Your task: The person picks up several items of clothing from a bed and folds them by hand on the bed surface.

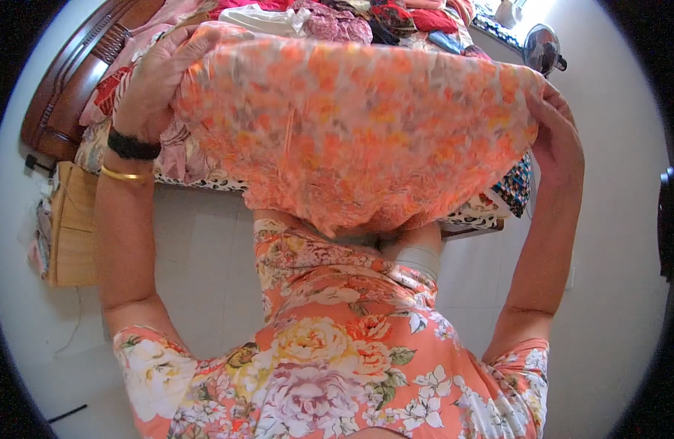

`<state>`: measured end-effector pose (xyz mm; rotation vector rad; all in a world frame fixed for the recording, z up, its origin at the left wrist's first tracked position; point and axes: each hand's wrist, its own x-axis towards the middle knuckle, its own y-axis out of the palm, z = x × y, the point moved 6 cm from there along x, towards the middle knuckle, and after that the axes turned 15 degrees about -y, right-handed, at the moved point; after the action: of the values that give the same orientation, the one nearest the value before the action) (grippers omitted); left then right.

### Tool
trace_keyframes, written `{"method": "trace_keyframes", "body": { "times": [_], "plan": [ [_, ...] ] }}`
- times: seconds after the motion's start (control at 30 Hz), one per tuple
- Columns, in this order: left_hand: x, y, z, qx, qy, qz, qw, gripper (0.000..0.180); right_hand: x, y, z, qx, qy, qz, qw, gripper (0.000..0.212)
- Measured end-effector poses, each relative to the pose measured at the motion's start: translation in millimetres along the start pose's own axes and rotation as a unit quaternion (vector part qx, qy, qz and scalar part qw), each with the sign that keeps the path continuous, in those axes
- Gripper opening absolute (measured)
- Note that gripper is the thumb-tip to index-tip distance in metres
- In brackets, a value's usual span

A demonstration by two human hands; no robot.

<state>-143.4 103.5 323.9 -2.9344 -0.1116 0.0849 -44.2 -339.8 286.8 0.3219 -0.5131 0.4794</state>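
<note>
A thin orange garment with a blurred floral print is stretched wide in front of me, between my raised hands. My left hand grips its upper left corner, fingers closed over the cloth; a black band and a gold bangle circle that wrist. At the upper right corner my right hand pinches the fabric, its fingers partly behind the edge. The cloth hangs down in gathered folds toward my lap. Whether it is a dress, a skirt or a top I cannot tell.
Beyond the garment, a bed with a dark wooden headboard bears a pile of mixed clothes. A wooden cabinet stands at the left. A fan is at the far right, near the white wall.
</note>
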Motion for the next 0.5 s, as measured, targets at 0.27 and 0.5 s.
{"method": "trace_keyframes", "body": {
  "times": [0.27, 0.5],
  "plan": [
    [-39, 51, -85, -0.127, 0.068, 0.039, 0.989, 0.028, 57, -20, 62, -0.202, -0.058, -0.015, 0.978, 0.041],
    [-9, -3, -103, 0.272, 0.129, 0.093, 0.949, 0.051, 77, -25, 96, -0.268, -0.064, 0.119, 0.954, 0.046]
  ]
}}
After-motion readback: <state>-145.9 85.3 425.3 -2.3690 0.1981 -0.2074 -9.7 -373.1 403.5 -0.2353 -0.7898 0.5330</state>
